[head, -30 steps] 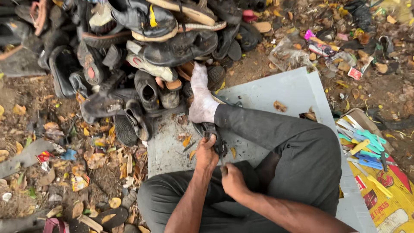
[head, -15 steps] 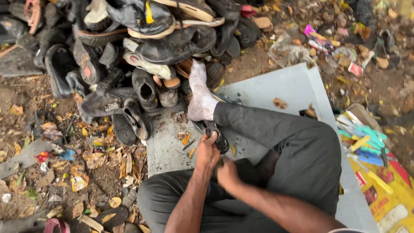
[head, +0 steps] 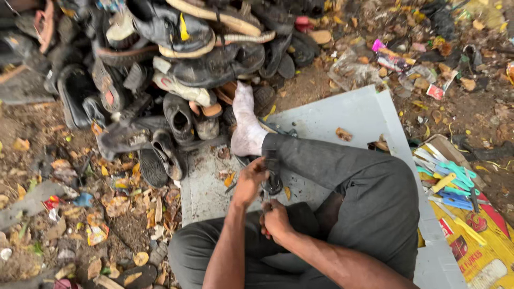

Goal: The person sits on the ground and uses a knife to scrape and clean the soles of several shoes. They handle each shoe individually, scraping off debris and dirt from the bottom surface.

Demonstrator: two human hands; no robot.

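Observation:
I sit on a grey board [head: 353, 115] with my legs in grey trousers and a white-socked foot [head: 246, 126] stretched forward. My left hand [head: 249, 181] grips a black sandal [head: 273, 179] that rests against my shin. My right hand [head: 276, 219] is closed just below it, over my lap, around what looks like a small tool; a thin tip shows toward the sandal and a bit of red at the fingers. Most of the sandal is hidden by my hands and leg.
A big heap of worn black shoes and sandals [head: 182, 59] lies ahead and to the left. Dry leaves and litter [head: 107, 214] cover the dirt. At the right sits a yellow printed sack [head: 482, 251] with green and blue plastic strips [head: 452, 184].
My right hand has drawn back from the sandal toward my lap. My left hand stays on the sandal. The view has shifted slightly.

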